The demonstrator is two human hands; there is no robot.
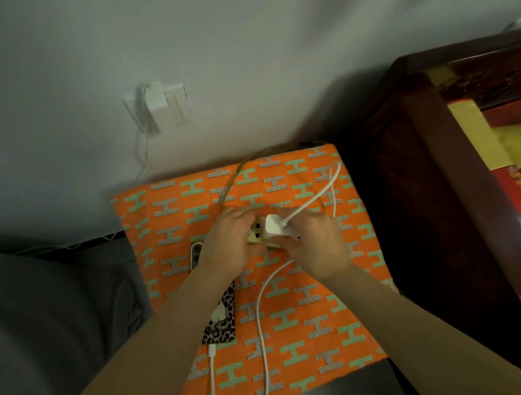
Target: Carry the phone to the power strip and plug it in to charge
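The phone [222, 320] in a leopard-print case lies on the orange patterned cloth [317, 321], partly under my left forearm, with a white cable [213, 377] plugged into its near end. A pale yellow power strip [257, 235] lies between my hands. My left hand [224, 237] grips the strip's left end. My right hand [315, 243] holds a white charger adapter [275, 225] pressed against the strip's sockets. A white cable [314, 194] runs from the adapter toward the far right.
A white wall outlet [159, 106] with a plug and cord is on the wall beyond the cloth. A dark wooden bed frame [432, 192] stands at the right. Grey fabric [38, 323] lies at the left. A brownish cord [233, 177] crosses the cloth.
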